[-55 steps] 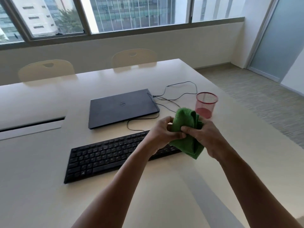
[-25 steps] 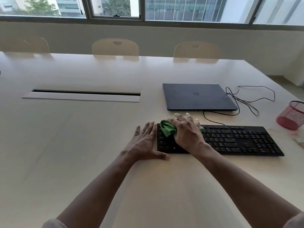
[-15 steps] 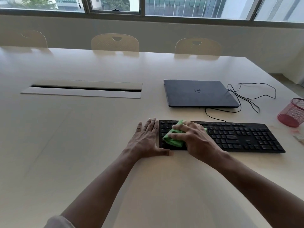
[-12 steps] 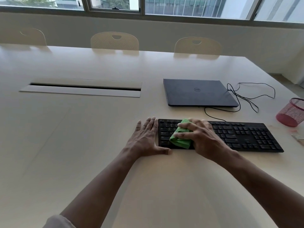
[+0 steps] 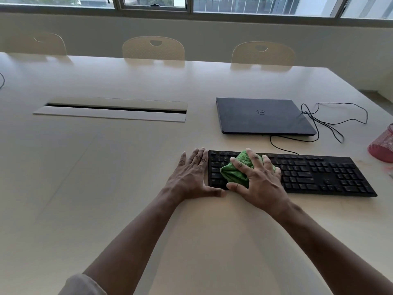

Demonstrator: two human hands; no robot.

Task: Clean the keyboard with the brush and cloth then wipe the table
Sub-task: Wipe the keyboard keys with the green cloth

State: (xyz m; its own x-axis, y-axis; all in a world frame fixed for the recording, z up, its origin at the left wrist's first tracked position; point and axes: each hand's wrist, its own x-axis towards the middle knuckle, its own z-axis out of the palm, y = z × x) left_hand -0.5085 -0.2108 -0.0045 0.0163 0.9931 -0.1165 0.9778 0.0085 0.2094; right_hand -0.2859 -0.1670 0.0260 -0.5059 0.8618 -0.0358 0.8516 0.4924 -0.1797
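Observation:
A black keyboard (image 5: 319, 174) lies on the cream table (image 5: 106, 177), right of centre. My right hand (image 5: 258, 179) grips a bunched green cloth (image 5: 236, 172) and presses it onto the keyboard's left part. My left hand (image 5: 192, 177) lies flat on the table against the keyboard's left end, fingers straight, thumb along the front edge. No brush is in view.
A shut dark laptop (image 5: 263, 116) lies behind the keyboard, with thin black cables (image 5: 331, 124) looping to its right. A red mesh cup (image 5: 382, 145) stands at the right edge. A cable slot (image 5: 114, 109) runs across the table's middle. Three chairs line the far side.
The cloth came down from mid-air in both hands onto the keyboard. My left hand went flat beside the keyboard; my right hand has rubbed the cloth over the left keys, shifting slightly back.

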